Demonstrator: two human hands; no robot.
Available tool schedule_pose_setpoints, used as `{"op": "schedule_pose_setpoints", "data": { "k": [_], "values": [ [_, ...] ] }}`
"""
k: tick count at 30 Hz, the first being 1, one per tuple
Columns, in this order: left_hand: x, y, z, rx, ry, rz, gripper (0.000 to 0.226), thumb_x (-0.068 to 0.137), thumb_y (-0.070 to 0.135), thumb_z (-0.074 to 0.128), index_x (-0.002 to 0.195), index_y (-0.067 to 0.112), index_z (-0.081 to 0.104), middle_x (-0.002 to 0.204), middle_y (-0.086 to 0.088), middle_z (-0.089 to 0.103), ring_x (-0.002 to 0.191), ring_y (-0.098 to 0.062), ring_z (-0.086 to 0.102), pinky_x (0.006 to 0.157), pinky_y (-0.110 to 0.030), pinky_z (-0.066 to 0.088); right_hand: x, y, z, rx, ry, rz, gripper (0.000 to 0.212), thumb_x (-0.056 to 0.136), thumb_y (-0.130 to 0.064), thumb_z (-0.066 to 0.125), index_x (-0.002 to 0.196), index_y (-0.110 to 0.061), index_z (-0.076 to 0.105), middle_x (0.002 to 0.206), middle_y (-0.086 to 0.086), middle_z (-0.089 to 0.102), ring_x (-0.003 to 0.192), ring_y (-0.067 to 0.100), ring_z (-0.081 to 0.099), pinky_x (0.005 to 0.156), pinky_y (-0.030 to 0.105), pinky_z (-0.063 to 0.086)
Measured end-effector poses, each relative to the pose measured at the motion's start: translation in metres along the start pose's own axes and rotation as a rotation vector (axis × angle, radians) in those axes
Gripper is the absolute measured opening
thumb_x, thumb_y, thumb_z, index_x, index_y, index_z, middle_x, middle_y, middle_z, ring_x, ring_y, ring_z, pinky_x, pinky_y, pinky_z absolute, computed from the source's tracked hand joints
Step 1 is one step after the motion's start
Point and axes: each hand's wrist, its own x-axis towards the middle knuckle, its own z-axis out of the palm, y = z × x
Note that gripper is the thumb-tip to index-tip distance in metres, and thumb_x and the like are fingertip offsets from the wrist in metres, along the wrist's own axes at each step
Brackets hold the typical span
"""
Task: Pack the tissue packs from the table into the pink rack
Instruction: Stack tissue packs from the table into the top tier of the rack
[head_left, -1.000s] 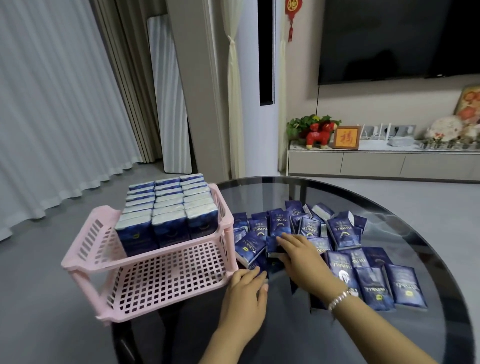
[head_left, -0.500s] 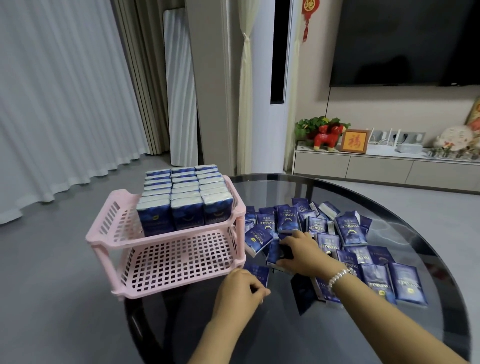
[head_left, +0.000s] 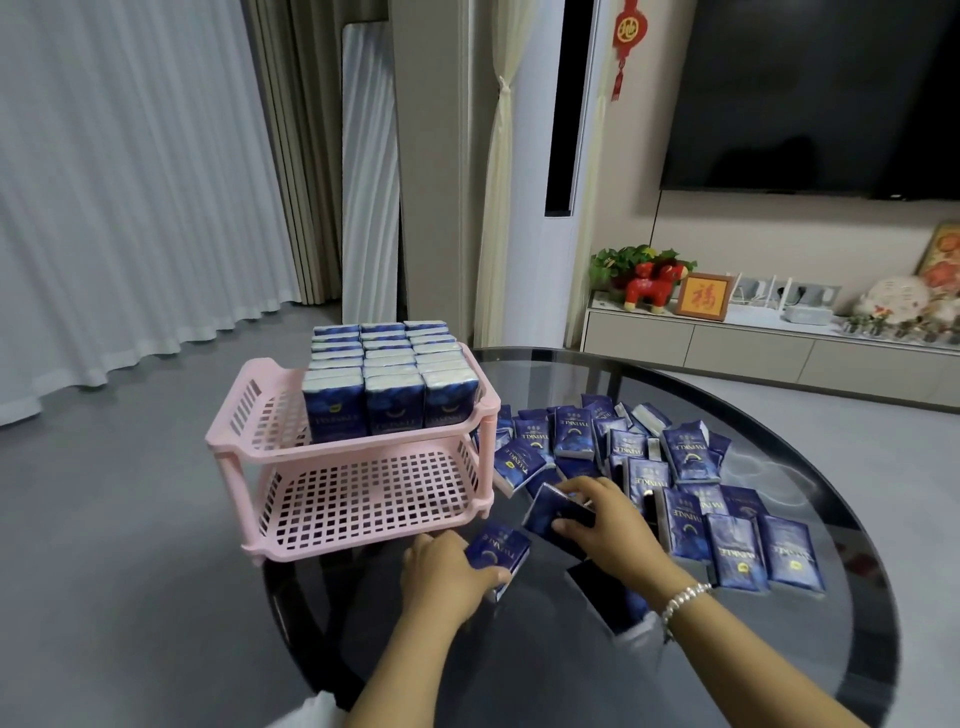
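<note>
Packs (head_left: 691, 453) read "TWINKLE"; left hand (head_left: 441, 577) and right hand (head_left: 608, 525) fingers each clamp one.

- A home living room, plainly: a big dark television (head_left: 810, 93) hangs on the wall above a long low media cabinet (head_left: 753, 353).
- On that cabinet sit a red toy horse (head_left: 649, 283), a leafy green plant (head_left: 618, 260), a small framed picture (head_left: 704, 297) and a router (head_left: 763, 291) with its antennas up.
- A red knot ornament (head_left: 627, 36) hangs by a tall white floor-standing air conditioner (head_left: 540, 156).
- Sheer white curtains (head_left: 119, 182) fall to the grey floor (head_left: 104, 519) on the left.
- Up front, a round dark glass worktop (head_left: 831, 519).
</note>
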Motion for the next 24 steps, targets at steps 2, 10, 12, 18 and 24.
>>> {"op": "schedule_pose_setpoints", "data": {
  "k": [2,10,12,18,24],
  "values": [
    [-0.002,0.002,0.0,-0.123,-0.048,0.02,0.04,0.068,0.039,0.08,0.094,0.02,0.056,0.11,-0.002,0.06,0.102,-0.022,0.058,0.086,-0.033,0.049,-0.005,-0.003,-0.002,0.101,0.014,0.011,0.033,0.082,-0.022,0.07,0.113,-0.025,0.06,0.105,-0.002,0.055,0.094,0.012,0.053,0.079,0.02,0.036],
    [-0.001,0.01,-0.006,-0.7,-0.155,0.081,0.037,0.076,0.002,0.075,0.102,0.023,0.06,0.103,-0.003,0.068,0.088,-0.014,0.064,0.07,-0.018,0.052,-0.018,-0.006,-0.001,0.582,-0.009,0.081,0.016,0.085,-0.012,0.067,0.099,-0.02,0.069,0.091,-0.005,0.073,0.086,0.013,0.067,0.08,0.023,0.052],
    [-0.002,0.014,-0.011,-0.847,-0.21,0.06,0.032,0.078,0.007,0.075,0.107,0.014,0.064,0.094,0.0,0.071,0.078,-0.008,0.064,0.063,-0.014,0.047,-0.023,-0.007,0.0,0.662,-0.011,0.104,0.014,0.086,-0.015,0.065,0.1,-0.017,0.069,0.095,0.001,0.074,0.09,0.018,0.068,0.084,0.03,0.052],
    [-0.007,0.021,-0.014,-1.061,-0.288,-0.103,0.017,0.083,0.03,0.07,0.091,0.014,0.074,0.077,0.001,0.061,0.061,-0.007,0.044,0.06,-0.022,0.034,-0.039,-0.017,0.008,0.867,-0.067,0.093,0.016,0.09,-0.012,0.058,0.104,-0.008,0.065,0.1,0.006,0.072,0.089,0.016,0.068,0.079,0.026,0.053],
    [-0.016,0.031,-0.003,-1.152,-0.405,0.026,0.024,0.085,0.032,0.064,0.101,0.014,0.066,0.093,-0.003,0.071,0.081,-0.017,0.066,0.074,-0.034,0.052,-0.05,-0.025,0.018,0.814,0.094,0.071,0.021,0.09,-0.019,0.06,0.109,-0.022,0.068,0.099,-0.01,0.073,0.098,0.004,0.066,0.084,0.018,0.051]
  ]
}}
